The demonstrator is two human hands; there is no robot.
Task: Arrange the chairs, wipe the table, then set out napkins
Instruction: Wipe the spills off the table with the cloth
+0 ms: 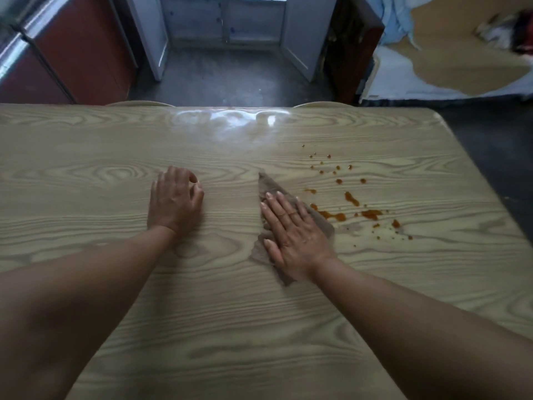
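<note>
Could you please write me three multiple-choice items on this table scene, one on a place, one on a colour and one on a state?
1. Where does the spill lie relative to the cloth?
A) to its left
B) to its right
C) under the left hand

2. What colour is the spill?
A) orange-brown
B) green
C) white

3. How does the right hand lie on the cloth?
A) clenched in a fist
B) lifted clear of it
C) flat, fingers straight

Answers:
1 B: the drops and smears sit on the table to the cloth's right.
2 A: the smears show orange-brown against the pale wood.
3 C: palm and straight fingers press down on the cloth.
</note>
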